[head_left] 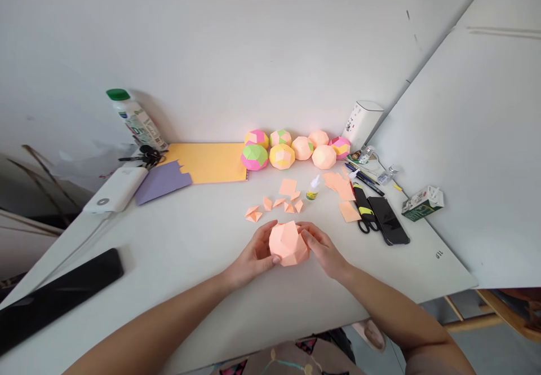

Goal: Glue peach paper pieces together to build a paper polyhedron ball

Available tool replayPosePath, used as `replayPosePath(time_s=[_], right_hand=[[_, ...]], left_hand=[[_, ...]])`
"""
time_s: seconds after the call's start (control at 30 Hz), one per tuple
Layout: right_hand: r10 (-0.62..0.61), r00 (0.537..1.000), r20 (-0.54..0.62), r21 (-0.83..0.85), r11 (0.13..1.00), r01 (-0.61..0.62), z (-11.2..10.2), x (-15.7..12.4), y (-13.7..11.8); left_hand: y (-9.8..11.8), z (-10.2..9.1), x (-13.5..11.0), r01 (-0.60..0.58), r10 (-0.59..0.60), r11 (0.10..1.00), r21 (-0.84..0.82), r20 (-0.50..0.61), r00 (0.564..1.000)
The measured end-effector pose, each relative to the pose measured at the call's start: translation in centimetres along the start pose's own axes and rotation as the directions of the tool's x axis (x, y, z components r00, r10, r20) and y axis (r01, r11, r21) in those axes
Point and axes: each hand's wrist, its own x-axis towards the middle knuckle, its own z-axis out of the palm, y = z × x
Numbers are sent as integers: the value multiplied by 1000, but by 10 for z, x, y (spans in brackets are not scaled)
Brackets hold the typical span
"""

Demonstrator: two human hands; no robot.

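A peach folded-paper ball point(288, 246) with faceted sides is between my two hands, above the white table near its front. My left hand point(253, 254) wraps its left side, the thumb along the lower front. On the upper right side, my right hand point(323, 249) grips the ball's edge with thumb and fingers; a paper flap stands up near the top. Just beyond lie several small folded peach paper pieces point(289, 207) and a flat peach square point(288, 186). A small glue bottle point(313, 189) with a white nozzle stands to their right.
Several finished paper balls point(282, 156) line the wall. Orange paper point(207, 162) and purple paper point(164, 182) lie at left, near a white bottle point(137, 120). Scissors point(367, 217), a phone point(389, 221) and a drink carton point(423, 202) are at right. A black slab point(63, 299) lies front left.
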Motion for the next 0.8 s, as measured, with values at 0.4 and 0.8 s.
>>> replayPosePath(time_s=[0.4, 0.8], right_hand=[[-207, 968, 145, -165, 959, 230, -3, -2, 5], [-652, 605, 456, -506, 369, 779, -4, -8, -2]], left_hand=[[-9, -9, -2, -44, 43, 999, 17, 65, 997], [-9, 0, -7, -274, 249, 893, 358, 115, 962]])
